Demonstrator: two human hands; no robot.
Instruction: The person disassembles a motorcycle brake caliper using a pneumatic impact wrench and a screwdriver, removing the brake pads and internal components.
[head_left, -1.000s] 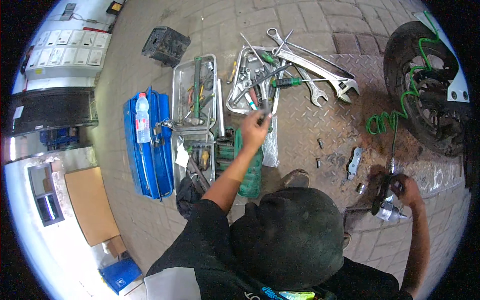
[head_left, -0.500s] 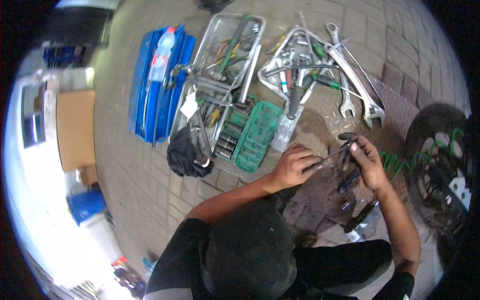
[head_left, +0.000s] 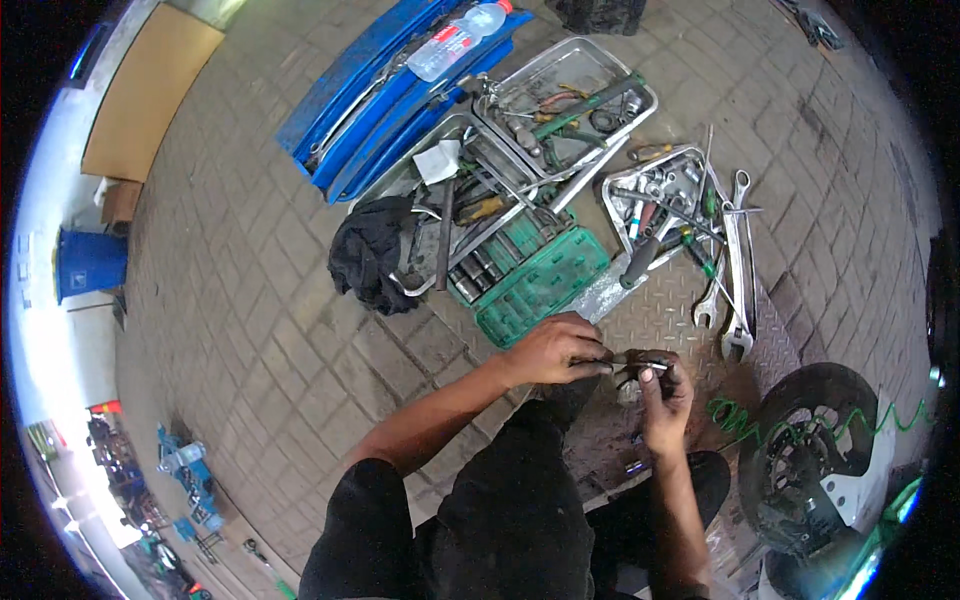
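Left hand: just beside the green case, on its near side; fingers curled, thumb and fingertips together in a pinch, clamped on one end of the slim part.
Right hand: right of the green case and nearer the body; half curled, thumb raised against the bent fingers, clamped on the other side of the slim part.
Slim part: between the two hands, near the green case on its near right side; small, partly hidden by fingers, so whether it is one piece or several I cannot tell.
Green case: lies open, with sockets along its left half.
Cloth: black, crumpled, left of the green case.
Toolbox: blue, beyond the green case to the left, a bottle lying on it.
Small tray: right of the green case and beyond it, heaped with tools.
Adjustable wrench: well to the right of the green case.
Wheel: farther right and nearer the body than the green case, green hose beside it.
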